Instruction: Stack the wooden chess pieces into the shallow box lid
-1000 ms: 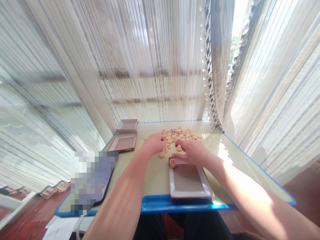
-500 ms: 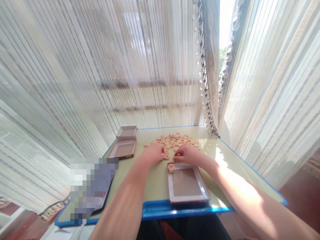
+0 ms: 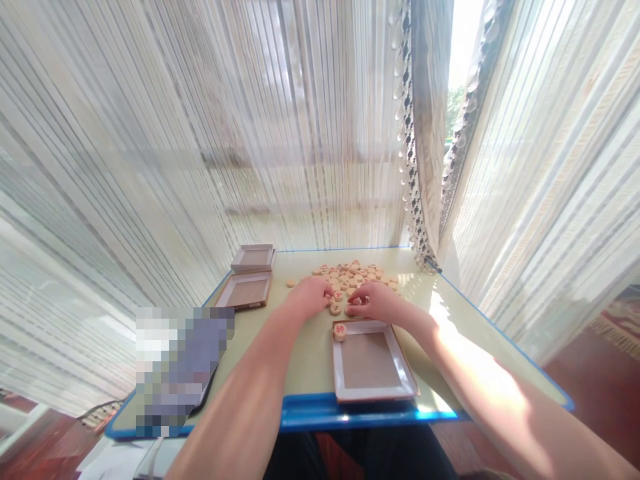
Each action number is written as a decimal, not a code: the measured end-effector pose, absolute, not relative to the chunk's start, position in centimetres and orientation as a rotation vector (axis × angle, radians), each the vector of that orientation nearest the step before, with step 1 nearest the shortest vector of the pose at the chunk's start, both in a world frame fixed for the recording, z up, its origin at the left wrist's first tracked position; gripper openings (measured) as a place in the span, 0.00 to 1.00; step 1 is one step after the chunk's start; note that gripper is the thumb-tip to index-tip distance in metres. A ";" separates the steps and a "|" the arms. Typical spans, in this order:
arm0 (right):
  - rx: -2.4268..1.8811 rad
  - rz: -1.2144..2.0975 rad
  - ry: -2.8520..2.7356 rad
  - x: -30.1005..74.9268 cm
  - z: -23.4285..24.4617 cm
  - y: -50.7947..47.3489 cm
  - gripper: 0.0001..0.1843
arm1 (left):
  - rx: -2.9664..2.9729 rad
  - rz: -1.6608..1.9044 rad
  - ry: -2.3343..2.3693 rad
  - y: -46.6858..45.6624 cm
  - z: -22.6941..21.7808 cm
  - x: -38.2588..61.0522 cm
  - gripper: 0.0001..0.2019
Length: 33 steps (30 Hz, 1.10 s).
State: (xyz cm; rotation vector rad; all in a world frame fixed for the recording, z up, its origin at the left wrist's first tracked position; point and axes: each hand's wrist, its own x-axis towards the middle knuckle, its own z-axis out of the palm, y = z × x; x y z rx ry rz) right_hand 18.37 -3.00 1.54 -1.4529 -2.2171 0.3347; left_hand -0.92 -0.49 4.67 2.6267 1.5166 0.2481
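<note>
Head view: both hands are seen at the near edge of a loose pile of round wooden pieces (image 3: pixel 353 272), which is spread at about 12 o'clock on the blue-rimmed table (image 3: pixel 320 415). Compared with a second ago, the right hand (image 3: pixel 379 301) has been drawn off the far rim of the near tray (image 3: pixel 336 373) and is now set among the pieces just beyond it. The left hand (image 3: pixel 311 297) has been kept at the pile's 9 o'clock side. A lone piece (image 3: pixel 335 309) is left between the two hands.

The fingers of both hands are bent down onto the pieces. Whether any piece is actually pinched cannot be told, as the fingertips are small and partly hidden.

The near tray, at 6 o'clock, is held by neither hand. One red-marked piece (image 3: pixel 339 331) lies in its far left corner, as it did before, so its contents are unchanged; the rest of its brown floor is bare.

At 10 o'clock a second shallow tray (image 3: pixel 246 292) is seen with nothing in it, and just behind it a third tray (image 3: pixel 254 257), likewise without pieces. A blurred-out dark object (image 3: pixel 180 370) lies at 8 o'clock. Striped curtains (image 3: pixel 150 167) close the table in.
</note>
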 end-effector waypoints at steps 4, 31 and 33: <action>-1.473 0.347 -2.232 18.5 1.8 -3.3 0.13 | 2.537 0.311 1.700 -0.3 4.6 -1.1 0.19; -1.627 0.085 -2.144 19.5 1.0 -1.7 0.15 | 2.690 0.263 1.713 0.2 3.7 -0.1 0.15; -1.634 0.103 -2.129 19.5 0.9 -1.5 0.15 | 2.736 0.254 1.690 0.2 3.6 -0.1 0.16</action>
